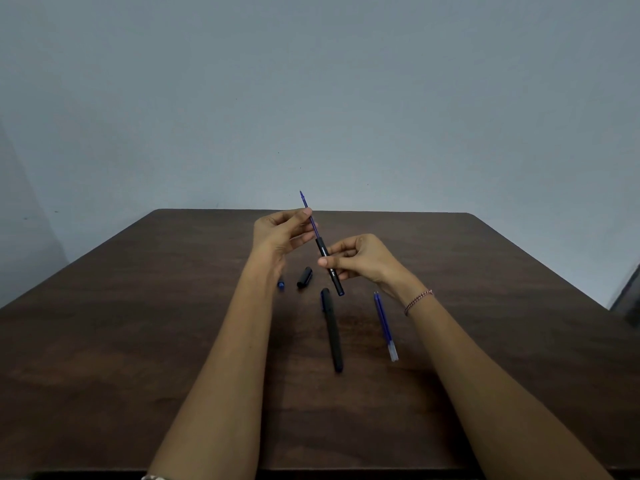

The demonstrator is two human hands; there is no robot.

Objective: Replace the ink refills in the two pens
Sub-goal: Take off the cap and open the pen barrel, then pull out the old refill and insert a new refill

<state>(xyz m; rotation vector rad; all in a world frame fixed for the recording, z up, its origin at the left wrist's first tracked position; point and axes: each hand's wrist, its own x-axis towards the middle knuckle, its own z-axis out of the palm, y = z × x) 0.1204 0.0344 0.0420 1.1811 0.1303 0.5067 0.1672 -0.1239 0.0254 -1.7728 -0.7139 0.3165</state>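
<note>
Small blue piece (pixel 281 285) on tabletop (pixel 138 306) by left wrist, black cap (pixel 304 277) just right of it. Left hand (pixel 280 233) pinches blue refill (pixel 314 230), which sticks out of the far end of the black barrel (pixel 337 284). Second pen (pixel 333 336) lies capped on tabletop, near side. Right hand (pixel 360 259) grips the barrel, held in the air. Spare refills (pixel 384 323) lie right of second pen.

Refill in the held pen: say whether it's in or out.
Partly out: blue refill sticks up from the black barrel, left hand pinching it.
</note>
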